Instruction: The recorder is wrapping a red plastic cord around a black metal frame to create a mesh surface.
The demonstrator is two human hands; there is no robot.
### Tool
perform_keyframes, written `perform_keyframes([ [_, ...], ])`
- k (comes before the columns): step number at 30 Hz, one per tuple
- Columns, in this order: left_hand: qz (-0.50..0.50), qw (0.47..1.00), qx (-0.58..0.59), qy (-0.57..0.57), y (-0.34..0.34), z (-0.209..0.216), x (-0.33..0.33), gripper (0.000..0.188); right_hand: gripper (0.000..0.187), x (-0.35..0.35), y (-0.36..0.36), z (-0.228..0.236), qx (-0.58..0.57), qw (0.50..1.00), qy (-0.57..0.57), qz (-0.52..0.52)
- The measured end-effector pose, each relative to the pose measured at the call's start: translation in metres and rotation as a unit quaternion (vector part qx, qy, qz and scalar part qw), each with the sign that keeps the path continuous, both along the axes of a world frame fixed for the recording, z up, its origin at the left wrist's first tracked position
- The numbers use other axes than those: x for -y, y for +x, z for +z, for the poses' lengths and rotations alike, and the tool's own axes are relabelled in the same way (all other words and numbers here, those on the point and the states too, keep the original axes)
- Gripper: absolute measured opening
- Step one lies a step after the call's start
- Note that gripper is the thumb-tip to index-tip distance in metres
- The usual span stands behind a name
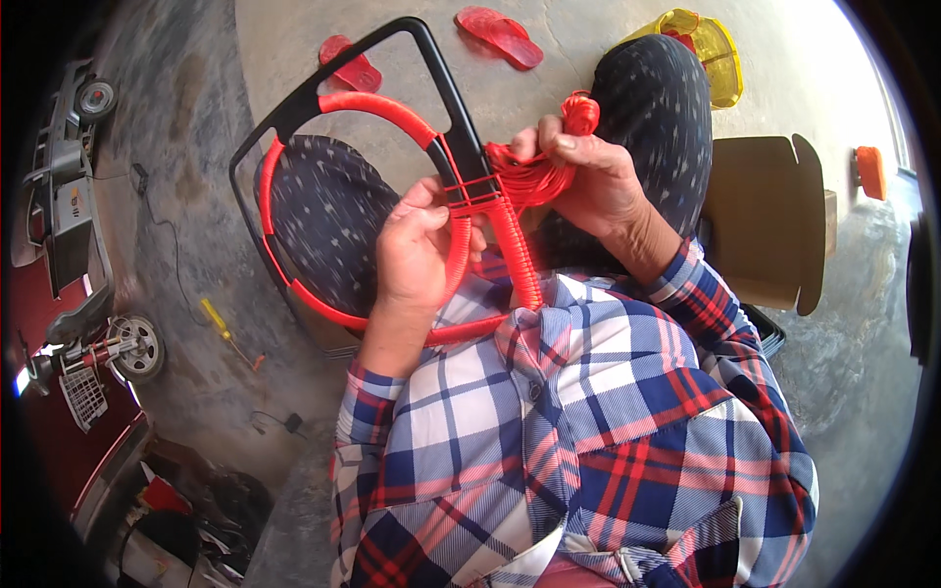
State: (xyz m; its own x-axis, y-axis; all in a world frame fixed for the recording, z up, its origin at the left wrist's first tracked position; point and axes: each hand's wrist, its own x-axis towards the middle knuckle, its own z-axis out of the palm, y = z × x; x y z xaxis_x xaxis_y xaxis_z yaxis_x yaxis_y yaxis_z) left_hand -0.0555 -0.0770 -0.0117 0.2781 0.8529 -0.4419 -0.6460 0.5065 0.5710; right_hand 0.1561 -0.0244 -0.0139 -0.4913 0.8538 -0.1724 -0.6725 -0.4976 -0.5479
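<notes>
A black frame (431, 69) with a round hoop leans across my lap, most of the hoop covered in red wrapping (377, 104). Red cord wound in tight coils (516, 257) covers a bar running toward my shirt. My left hand (412, 250) is closed round the red-wrapped hoop, its thumb and finger pinching just beside several cord strands that cross the black bar. In my right hand (603, 181) is a bundle of red cord (534, 176), gripped close to that crossing; one knotted end of the bundle sticks up above the thumb.
Red slippers (498, 37) lie on the concrete floor ahead. A yellow basket (725, 64) stands beyond my right knee. To the right are an open cardboard box (765, 216) and an orange object (869, 172). A yellow-handled screwdriver (216, 316) and a wheeled vehicle (137, 348) are at the left.
</notes>
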Motion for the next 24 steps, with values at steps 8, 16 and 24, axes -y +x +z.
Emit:
perform_keyframes([
  [8, -0.007, 1.000, 0.015, -0.013, 0.006, 0.001, -0.005, 0.021, 0.023, 0.002, 0.008, -0.017, -0.014, 0.999, -0.016, 0.043],
  [16, -0.022, 0.988, -0.155, -0.006, 0.012, 0.001, 0.012, 0.008, 0.011, 0.012, 0.000, -0.004, 0.221, 0.970, -0.014, 0.098],
  [24, -0.064, 0.994, -0.090, -0.022, 0.012, 0.008, 0.003, 0.015, 0.013, 0.024, 0.003, 0.000, 0.094, 0.983, -0.118, 0.104],
])
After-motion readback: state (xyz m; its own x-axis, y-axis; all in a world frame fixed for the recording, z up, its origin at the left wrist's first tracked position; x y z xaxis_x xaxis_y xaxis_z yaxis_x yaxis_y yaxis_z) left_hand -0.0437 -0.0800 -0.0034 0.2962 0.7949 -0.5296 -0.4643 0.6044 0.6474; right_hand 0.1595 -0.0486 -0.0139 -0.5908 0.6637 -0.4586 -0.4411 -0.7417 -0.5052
